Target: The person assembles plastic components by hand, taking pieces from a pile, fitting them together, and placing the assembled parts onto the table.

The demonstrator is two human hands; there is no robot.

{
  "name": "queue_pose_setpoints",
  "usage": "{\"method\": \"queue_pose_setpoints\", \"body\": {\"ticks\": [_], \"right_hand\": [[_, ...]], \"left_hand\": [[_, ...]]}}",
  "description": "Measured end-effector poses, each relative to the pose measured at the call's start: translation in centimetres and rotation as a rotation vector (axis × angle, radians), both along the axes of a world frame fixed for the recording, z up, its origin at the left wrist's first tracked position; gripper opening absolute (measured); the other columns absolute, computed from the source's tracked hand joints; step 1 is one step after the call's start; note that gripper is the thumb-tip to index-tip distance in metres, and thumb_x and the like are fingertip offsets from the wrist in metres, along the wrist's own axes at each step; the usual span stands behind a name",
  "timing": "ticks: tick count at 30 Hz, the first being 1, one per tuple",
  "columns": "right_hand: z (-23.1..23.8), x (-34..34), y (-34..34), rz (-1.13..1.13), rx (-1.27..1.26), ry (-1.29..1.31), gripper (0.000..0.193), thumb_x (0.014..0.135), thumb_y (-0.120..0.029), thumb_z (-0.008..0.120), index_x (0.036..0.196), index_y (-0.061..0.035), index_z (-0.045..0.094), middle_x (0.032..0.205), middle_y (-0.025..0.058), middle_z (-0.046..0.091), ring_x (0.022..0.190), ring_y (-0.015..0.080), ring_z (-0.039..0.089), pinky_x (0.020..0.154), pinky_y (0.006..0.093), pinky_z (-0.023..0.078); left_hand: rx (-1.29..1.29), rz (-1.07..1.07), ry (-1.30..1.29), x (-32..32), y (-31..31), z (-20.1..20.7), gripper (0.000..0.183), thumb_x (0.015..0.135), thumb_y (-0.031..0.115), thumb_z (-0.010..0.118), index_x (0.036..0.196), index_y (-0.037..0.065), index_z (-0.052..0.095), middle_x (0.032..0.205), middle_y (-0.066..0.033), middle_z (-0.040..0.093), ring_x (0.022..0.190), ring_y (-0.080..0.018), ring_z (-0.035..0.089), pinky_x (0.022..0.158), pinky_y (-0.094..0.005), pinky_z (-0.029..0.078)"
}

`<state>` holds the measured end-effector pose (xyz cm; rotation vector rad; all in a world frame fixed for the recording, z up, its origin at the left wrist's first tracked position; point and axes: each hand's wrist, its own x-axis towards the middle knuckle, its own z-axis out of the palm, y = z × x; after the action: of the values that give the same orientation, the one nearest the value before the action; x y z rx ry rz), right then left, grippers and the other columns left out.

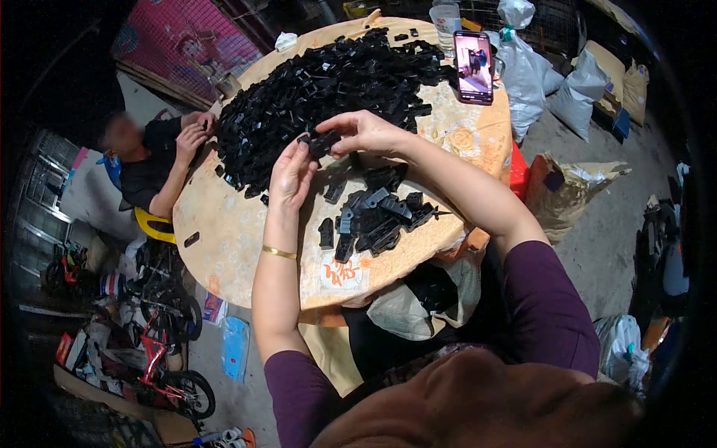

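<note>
Small, blocky black plastic piece (324, 144) gripped at both ends

Head view: my left hand (293, 173) pinches one end; my right hand's (367, 134) thumb and fingers clasp the other, likely fingertip-held because it's small. It's above a round table with a patterned, cream-orange cover (224, 257), between a broad heap of black plastic parts (321, 86) and a smaller black pile (377, 216) nearer me, probably for easy reach.

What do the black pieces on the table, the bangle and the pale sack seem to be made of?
Black pieces: probably hard plastic, semi-gloss, judging by pale glints on their edges. Bangle: likely gold-toned metal, polished, from its bright shine. Pale sack: perhaps woven plastic, dull, given its stiff folds.
</note>
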<state>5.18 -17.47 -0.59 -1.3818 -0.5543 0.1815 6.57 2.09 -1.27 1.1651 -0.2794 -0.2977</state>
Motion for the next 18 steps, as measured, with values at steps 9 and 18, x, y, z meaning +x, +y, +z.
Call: {"method": "queue_pose_setpoints", "body": {"ticks": [9, 18], "right_hand": [[0.4, -0.2, -0.3, -0.053, 0.048, 0.004, 0.032, 0.079, -0.002, 0.056, 0.111, -0.0002, 0.053, 0.078, 0.0065, 0.059, 0.067, 0.011, 0.056, 0.062, 0.0233, 0.048], [-0.6, -0.2, 0.8, -0.354, -0.398, -0.75, 0.03, 0.069, -0.001, 0.062, 0.098, -0.0082, 0.063, 0.083, 0.0078, 0.057, 0.076, 0.0186, 0.055, 0.065, 0.027, 0.045]], "left_hand": [[-0.023, -0.106, -0.05, -0.6, -0.5, 0.5, 0.027, 0.084, 0.014, 0.054, 0.108, 0.001, 0.052, 0.096, -0.0065, 0.059, 0.083, -0.0147, 0.057, 0.074, -0.0282, 0.048], [0.149, -0.075, -0.017, -1.5, -0.6, 1.1, 0.027, 0.086, 0.01, 0.05, 0.11, 0.0, 0.051, 0.095, -0.0066, 0.058, 0.083, -0.0146, 0.058, 0.072, -0.0313, 0.051]]}}
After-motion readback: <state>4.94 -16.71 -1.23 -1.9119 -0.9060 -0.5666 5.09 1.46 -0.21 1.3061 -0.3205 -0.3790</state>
